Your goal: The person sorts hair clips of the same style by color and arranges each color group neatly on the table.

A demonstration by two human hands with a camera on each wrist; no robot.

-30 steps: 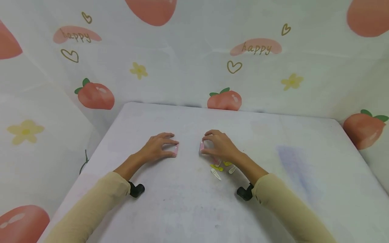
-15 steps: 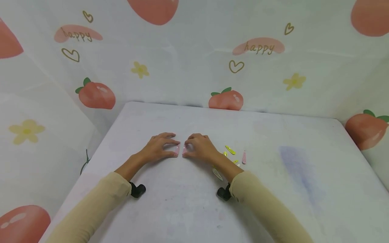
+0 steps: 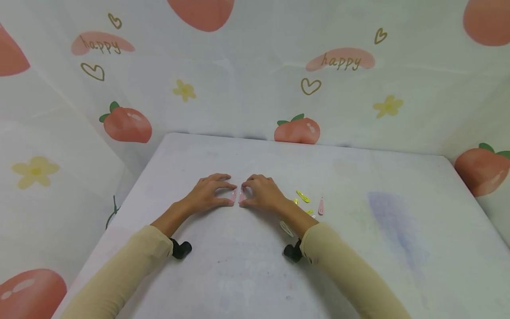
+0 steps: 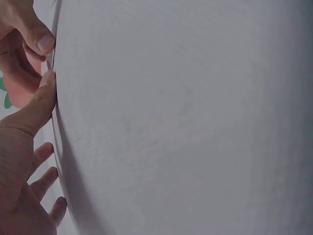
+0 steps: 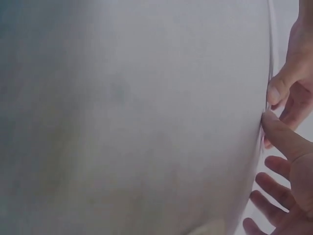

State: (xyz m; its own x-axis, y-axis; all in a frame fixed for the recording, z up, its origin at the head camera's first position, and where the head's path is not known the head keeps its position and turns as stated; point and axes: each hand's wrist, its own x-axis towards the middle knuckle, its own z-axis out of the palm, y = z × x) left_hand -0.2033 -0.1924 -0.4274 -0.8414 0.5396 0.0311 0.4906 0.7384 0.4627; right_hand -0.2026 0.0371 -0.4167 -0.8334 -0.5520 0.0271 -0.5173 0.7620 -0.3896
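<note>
My left hand pinches a pink snap hair clip between thumb and finger, close over the white table. Just to its right, my right hand holds a second pink hair clip the same way. The two clips stand side by side with a narrow gap between them in the head view. Both wrist views catch the thumbs near each other at the table surface, the left thumb in one and the right thumb in the other. Fingers mostly hide the clips there.
Beside my right forearm lie several loose hair clips: a yellow clip, a pink clip and a white clip among them. My right arm partly covers the group. A fruit-printed cloth hangs behind the table.
My right hand has moved left with its pink hair clip, up beside the left hand's clip, uncovering loose clips on the right. The left hand has stayed put. The last half second shows almost no motion.
</note>
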